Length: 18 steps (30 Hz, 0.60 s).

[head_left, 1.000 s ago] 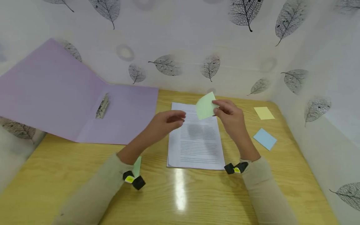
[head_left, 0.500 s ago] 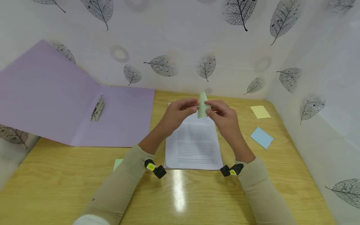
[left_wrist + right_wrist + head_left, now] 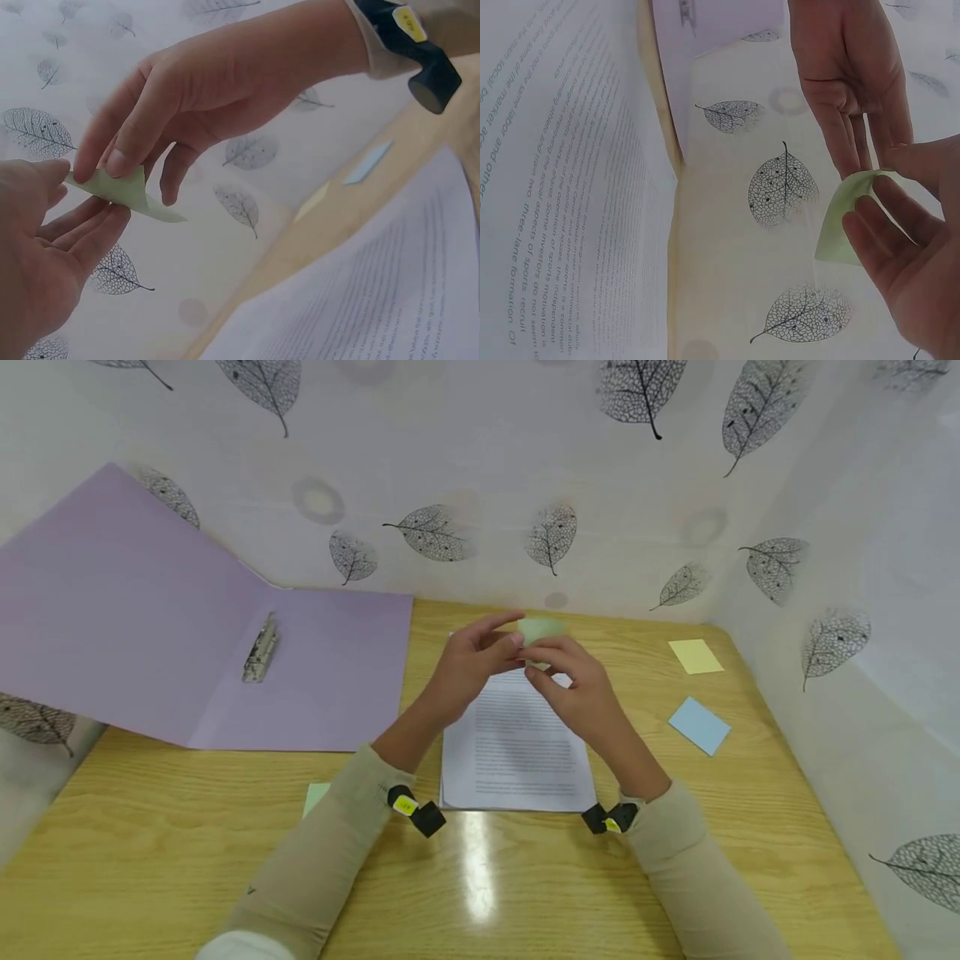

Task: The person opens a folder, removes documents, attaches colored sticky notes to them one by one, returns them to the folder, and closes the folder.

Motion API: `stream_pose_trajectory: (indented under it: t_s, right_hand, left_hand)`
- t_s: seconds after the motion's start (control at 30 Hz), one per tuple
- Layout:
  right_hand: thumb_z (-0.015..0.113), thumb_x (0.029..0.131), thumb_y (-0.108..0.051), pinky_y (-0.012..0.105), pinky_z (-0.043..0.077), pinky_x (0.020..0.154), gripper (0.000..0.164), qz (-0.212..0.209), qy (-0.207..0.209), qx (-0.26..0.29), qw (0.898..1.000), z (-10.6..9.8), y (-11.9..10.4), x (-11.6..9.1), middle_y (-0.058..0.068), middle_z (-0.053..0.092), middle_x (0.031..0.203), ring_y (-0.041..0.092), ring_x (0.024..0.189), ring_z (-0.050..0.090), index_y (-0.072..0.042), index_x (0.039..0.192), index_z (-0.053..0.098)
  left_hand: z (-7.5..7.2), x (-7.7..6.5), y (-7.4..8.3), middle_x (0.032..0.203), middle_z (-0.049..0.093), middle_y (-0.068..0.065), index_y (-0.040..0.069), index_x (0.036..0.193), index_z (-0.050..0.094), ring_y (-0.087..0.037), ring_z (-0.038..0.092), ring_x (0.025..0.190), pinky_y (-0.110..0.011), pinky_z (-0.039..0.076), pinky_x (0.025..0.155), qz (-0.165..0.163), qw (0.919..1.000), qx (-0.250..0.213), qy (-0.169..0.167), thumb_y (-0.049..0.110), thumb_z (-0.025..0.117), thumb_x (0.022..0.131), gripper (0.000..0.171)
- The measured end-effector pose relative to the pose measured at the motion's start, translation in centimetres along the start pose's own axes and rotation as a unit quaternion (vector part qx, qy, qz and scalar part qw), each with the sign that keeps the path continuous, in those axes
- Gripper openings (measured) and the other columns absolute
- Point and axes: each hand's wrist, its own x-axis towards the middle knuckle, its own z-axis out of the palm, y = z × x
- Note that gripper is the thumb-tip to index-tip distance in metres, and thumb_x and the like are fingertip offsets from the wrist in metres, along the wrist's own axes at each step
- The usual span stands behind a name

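A pale green sticky note (image 3: 540,631) is up above the top of a stack of printed sheets (image 3: 525,739), held between both hands. In the left wrist view the note (image 3: 124,187) is bent over into a fold or curl. My left hand (image 3: 467,672) pinches its left end, with fingers underneath. The right hand (image 3: 579,689) has thumb and fingers on the same note, close against the left fingertips. From the right wrist, the note (image 3: 836,231) curves around in front of the left fingers; part of it is hidden by the right fingers.
An open purple folder (image 3: 337,668) with a metal clip (image 3: 261,652) lies at the left. A yellow note (image 3: 696,657) and a blue note (image 3: 699,726) lie at the right. Another green note (image 3: 315,795) shows beside the left sleeve. A leaf-patterned wall backs the wooden table (image 3: 420,877).
The left hand has come right to take hold of the green note, first held by the right hand alone. The right hand has shifted left, and the note has gone from flat to bent.
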Motion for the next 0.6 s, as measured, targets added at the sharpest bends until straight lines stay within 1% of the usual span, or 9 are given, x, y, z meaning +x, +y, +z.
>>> stream_pose_trajectory:
  t_s: [0.07, 0.13, 0.27, 0.33, 0.43, 0.5, 0.57, 0.6]
  right_hand:
    - [0.068, 0.093, 0.001, 0.024, 0.055, 0.082, 0.023, -0.030, -0.005, -0.019, 0.999, 0.1, 0.0, 0.0, 0.009, 0.065, 0.118, 0.020, 0.100, 0.063, -0.003, 0.116, 0.073]
    - [0.069, 0.092, 0.001, 0.025, 0.055, 0.080, 0.024, -0.050, -0.009, -0.034, 0.998, 0.2, 0.0, 0.0, 0.009, 0.065, 0.118, 0.021, 0.099, 0.063, -0.002, 0.116, 0.073]
    - [0.067, 0.094, -0.001, 0.025, 0.054, 0.081, 0.028, -0.057, -0.011, -0.039, 0.998, 0.2, 0.0, 0.1, 0.009, 0.066, 0.118, 0.020, 0.097, 0.064, -0.003, 0.122, 0.071]
    - [0.066, 0.096, -0.003, 0.022, 0.053, 0.081, 0.028, -0.048, -0.001, -0.039, 0.998, 0.0, 0.0, 0.2, 0.009, 0.066, 0.117, 0.020, 0.095, 0.065, -0.004, 0.124, 0.070]
    - [0.065, 0.097, -0.004, 0.018, 0.051, 0.079, 0.027, -0.018, 0.035, -0.040, 0.998, -0.3, 0.0, 0.3, 0.011, 0.065, 0.117, 0.018, 0.095, 0.064, -0.003, 0.124, 0.070]
    - [0.066, 0.097, -0.005, 0.018, 0.050, 0.076, 0.026, 0.010, 0.065, -0.044, 0.997, -0.6, 0.0, 0.3, 0.012, 0.062, 0.117, 0.017, 0.094, 0.061, -0.003, 0.122, 0.070]
    - [0.066, 0.097, -0.005, 0.019, 0.048, 0.072, 0.025, 0.030, 0.090, -0.051, 0.994, -0.9, 0.2, 0.4, 0.014, 0.059, 0.115, 0.015, 0.091, 0.057, -0.001, 0.121, 0.071]
    - [0.067, 0.097, -0.005, 0.018, 0.046, 0.071, 0.024, 0.034, 0.101, -0.056, 0.993, -1.0, 0.2, 0.4, 0.015, 0.057, 0.114, 0.015, 0.090, 0.055, -0.001, 0.120, 0.071]
  left_hand:
    - [0.0, 0.0, 0.0, 0.113, 0.069, -0.018, 0.011, 0.141, 0.058, -0.023, 0.071, 0.102, -0.039, 0.058, 0.093, 0.000, 1.0000, 0.004, 0.005, 0.017, 0.060, 0.103, 0.039]
    - [-0.1, 0.0, 0.0, 0.110, 0.069, -0.018, 0.011, 0.139, 0.060, -0.022, 0.071, 0.098, -0.038, 0.058, 0.091, -0.002, 0.9998, 0.014, 0.011, 0.018, 0.060, 0.103, 0.037]
    - [-0.1, 0.1, 0.0, 0.112, 0.070, -0.016, 0.008, 0.133, 0.064, -0.019, 0.071, 0.096, -0.035, 0.060, 0.087, -0.011, 0.9985, 0.035, 0.042, 0.019, 0.058, 0.104, 0.032]
    - [-0.2, 0.2, 0.0, 0.113, 0.070, -0.016, 0.005, 0.131, 0.065, -0.017, 0.071, 0.095, -0.034, 0.060, 0.084, -0.019, 0.9971, 0.043, 0.061, 0.018, 0.057, 0.104, 0.031]
    - [-0.2, 0.4, -0.1, 0.114, 0.070, -0.017, 0.002, 0.129, 0.065, -0.017, 0.071, 0.094, -0.033, 0.061, 0.082, -0.031, 0.9960, 0.041, 0.073, 0.014, 0.057, 0.103, 0.030]
    - [-0.3, 0.4, -0.3, 0.114, 0.069, -0.016, 0.002, 0.128, 0.066, -0.018, 0.070, 0.093, -0.032, 0.061, 0.081, -0.039, 0.9957, 0.045, 0.071, 0.013, 0.057, 0.103, 0.029]
    - [-0.2, 0.4, -0.4, 0.115, 0.069, -0.015, 0.003, 0.127, 0.067, -0.018, 0.070, 0.093, -0.032, 0.061, 0.081, -0.045, 0.9954, 0.050, 0.068, 0.013, 0.058, 0.103, 0.027]
    - [-0.2, 0.3, -0.4, 0.116, 0.069, -0.014, 0.003, 0.126, 0.067, -0.019, 0.070, 0.093, -0.034, 0.061, 0.083, -0.048, 0.9952, 0.052, 0.067, 0.013, 0.058, 0.103, 0.027]
